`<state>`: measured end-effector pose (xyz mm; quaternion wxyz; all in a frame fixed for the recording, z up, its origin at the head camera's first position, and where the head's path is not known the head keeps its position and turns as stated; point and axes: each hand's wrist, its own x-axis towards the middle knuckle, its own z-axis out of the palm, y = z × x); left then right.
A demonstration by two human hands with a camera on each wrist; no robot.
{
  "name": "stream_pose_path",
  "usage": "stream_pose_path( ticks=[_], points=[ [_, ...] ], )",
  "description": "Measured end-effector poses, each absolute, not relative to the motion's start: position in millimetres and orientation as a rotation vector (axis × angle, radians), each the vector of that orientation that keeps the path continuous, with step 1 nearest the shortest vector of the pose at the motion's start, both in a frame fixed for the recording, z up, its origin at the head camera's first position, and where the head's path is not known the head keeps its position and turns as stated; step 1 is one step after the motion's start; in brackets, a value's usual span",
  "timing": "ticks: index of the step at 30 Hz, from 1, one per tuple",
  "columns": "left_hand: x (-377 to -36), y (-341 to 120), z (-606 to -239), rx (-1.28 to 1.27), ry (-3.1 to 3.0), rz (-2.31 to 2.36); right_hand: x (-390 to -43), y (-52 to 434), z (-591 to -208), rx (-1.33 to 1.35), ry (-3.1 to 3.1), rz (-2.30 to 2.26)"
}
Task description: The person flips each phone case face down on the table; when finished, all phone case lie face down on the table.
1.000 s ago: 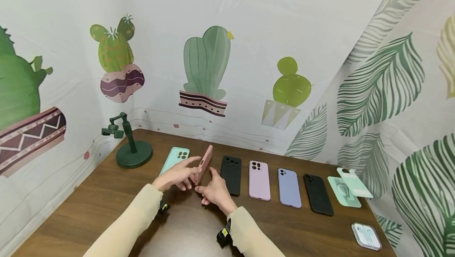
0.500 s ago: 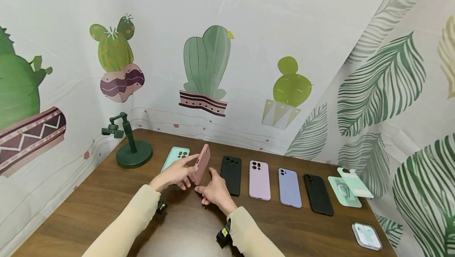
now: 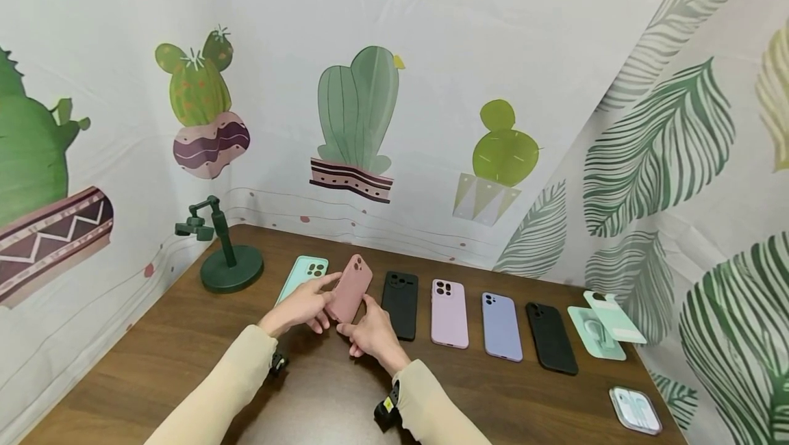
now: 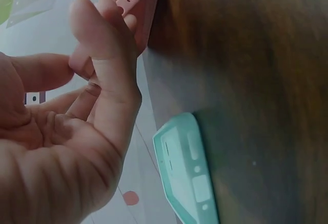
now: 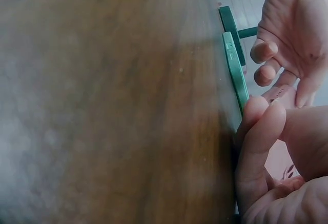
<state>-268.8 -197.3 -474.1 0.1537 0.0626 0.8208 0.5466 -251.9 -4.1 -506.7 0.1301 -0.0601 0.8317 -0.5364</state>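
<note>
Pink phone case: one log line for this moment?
dusty-pink silicone phone case | tilted, off wooden table | left hand holds | right hand holds | mint case beside

Bright even light, soft shadows; wide-angle edge bending; wrist views blurred, close-up

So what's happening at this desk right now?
A person holds a dusty pink phone case up off the wooden table with both hands: the left hand grips its left edge, the right hand its lower end. Its back, with the camera cutout, faces the viewer. A mint case lies flat to the left; black, pink, lilac and black cases lie in a row to the right. A green stand sits in the corner.
</note>
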Motion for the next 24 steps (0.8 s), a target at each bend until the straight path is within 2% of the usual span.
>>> stream_pose_path(
  ticks=[14, 24],
  points=[
    [-267, -193, -475, 0.246, 2.484, 1.347, -250, -4, -505, -0.136, 2.405, -1.588],
    [-263, -184, -480, 0.153, 2.499, 1.337, -249, -3, -506, -0.102, 2.372, -1.629]
  ],
)
